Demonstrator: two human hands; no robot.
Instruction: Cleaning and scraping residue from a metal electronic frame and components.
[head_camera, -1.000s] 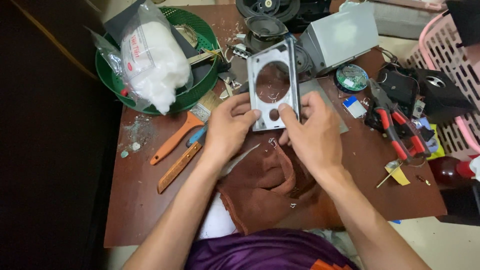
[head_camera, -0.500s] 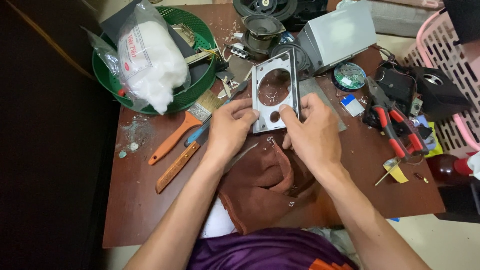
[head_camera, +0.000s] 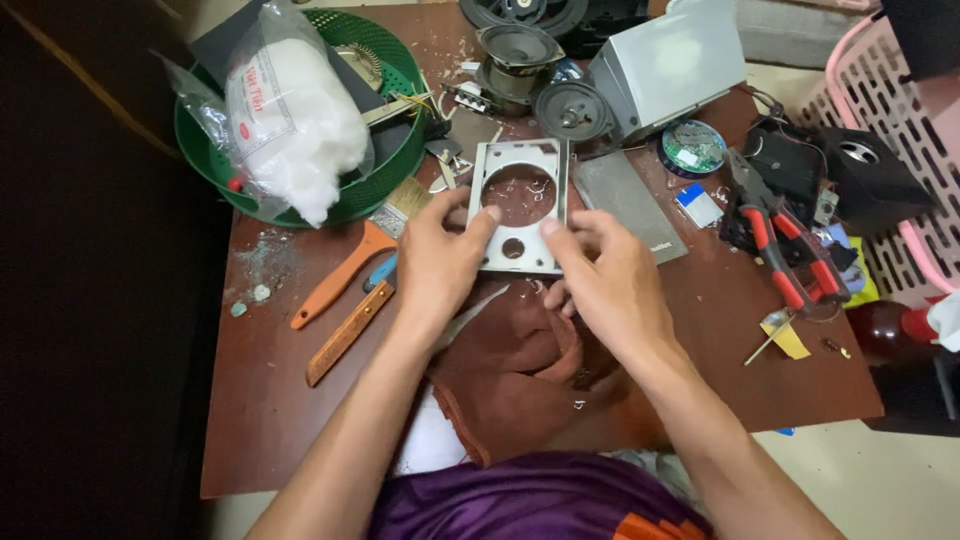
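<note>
Both our hands pinch 1 grey panel (head_camera: 518, 205) with 2 round holes: left hand (head_camera: 440, 262) on its left edge, right hand (head_camera: 600, 280) on its right, above the brown cloth (head_camera: 510, 370).

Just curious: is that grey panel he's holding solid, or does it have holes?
Holes: the grey panel has round cutouts; the table shows through.

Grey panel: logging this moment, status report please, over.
Left hand and right hand both grip the grey panel, upright above the brown cloth. Paintbrush lies left. Nothing blocking.
</note>
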